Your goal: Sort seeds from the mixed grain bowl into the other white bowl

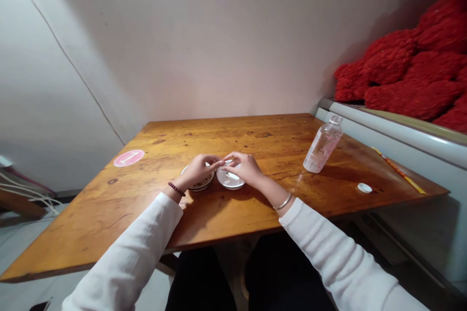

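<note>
Two small bowls stand side by side near the middle of the wooden table. The left bowl holds small dark and pale bits and is partly covered by my left hand. Inside the white right bowl lie a few small bits. My right hand is over that bowl. The fingertips of both hands meet in a pinch above the gap between the bowls. Whatever they hold is too small to make out.
A clear plastic bottle without a cap stands to the right, with a white cap nearer the edge. A yellow stick-like thing lies along the right side. A round pink sticker is at left. Red plush rests on a white cabinet.
</note>
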The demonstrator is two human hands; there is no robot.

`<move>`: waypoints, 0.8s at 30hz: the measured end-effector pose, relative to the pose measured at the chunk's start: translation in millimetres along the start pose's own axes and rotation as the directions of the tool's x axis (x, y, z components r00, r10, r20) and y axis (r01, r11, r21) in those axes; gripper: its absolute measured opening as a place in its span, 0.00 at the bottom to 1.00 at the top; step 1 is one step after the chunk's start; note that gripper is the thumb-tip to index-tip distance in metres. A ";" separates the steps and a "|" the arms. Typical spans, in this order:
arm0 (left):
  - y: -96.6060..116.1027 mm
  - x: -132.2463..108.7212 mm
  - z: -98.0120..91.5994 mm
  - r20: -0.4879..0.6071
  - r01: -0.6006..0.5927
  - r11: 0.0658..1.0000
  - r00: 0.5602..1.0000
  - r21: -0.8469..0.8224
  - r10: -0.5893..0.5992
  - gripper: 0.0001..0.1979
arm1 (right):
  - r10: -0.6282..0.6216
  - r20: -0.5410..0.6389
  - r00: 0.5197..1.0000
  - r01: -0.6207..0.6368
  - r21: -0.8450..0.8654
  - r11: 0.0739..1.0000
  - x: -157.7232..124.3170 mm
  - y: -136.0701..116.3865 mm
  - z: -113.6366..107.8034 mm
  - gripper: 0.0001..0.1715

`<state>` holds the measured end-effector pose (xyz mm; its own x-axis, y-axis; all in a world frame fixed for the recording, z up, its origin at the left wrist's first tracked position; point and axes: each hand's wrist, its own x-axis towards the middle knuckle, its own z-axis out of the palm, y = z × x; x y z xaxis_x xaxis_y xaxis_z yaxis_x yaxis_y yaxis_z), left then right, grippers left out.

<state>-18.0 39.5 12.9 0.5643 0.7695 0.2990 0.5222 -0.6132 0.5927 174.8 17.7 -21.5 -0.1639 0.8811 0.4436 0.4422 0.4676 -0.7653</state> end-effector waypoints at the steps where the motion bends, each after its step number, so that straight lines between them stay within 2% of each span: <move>1: 0.9 -0.5 -0.2 -0.022 -0.007 0.999 1.000 0.045 0.008 0.20 | 0.002 0.010 1.000 -0.002 0.011 1.000 0.1 0.6 0.0 0.16; 4: 1.6 -1.8 0.7 -0.086 -0.007 0.985 0.996 0.173 0.023 0.18 | -0.009 0.039 0.999 0.009 0.007 1.000 0.7 1.0 -0.6 0.17; 7: 2.4 -3.0 3.0 -0.127 -0.031 0.961 0.990 0.275 0.069 0.15 | -0.007 0.032 0.999 0.008 -0.040 0.999 1.6 0.0 -1.9 0.12; 13: 11.2 -3.0 4.6 -0.154 -0.097 0.941 0.976 0.325 0.155 0.14 | 0.018 0.047 0.999 -0.015 -0.066 0.998 2.8 -2.6 -4.0 0.08; 16: 13.1 -4.4 -4.2 -0.134 0.003 0.927 0.990 0.374 0.051 0.15 | 0.032 0.037 0.999 -0.030 -0.049 0.998 3.4 -0.9 -3.7 0.07; 19: 11.3 -9.2 -19.8 -0.089 0.141 0.845 0.990 0.516 -0.111 0.15 | 0.082 0.007 0.997 -0.082 -0.002 0.997 4.9 4.7 -2.0 0.06; 24: 6.1 -16.9 -34.4 -0.006 0.218 0.729 0.959 0.649 -0.282 0.15 | 0.118 0.003 0.993 -0.118 0.066 0.991 7.0 14.4 1.3 0.10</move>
<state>-46.4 28.8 37.1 0.3904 0.9122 0.1240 0.9187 -0.3948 0.0115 178.9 30.7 -30.0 -0.1137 0.9302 0.3490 0.3997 0.3644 -0.8411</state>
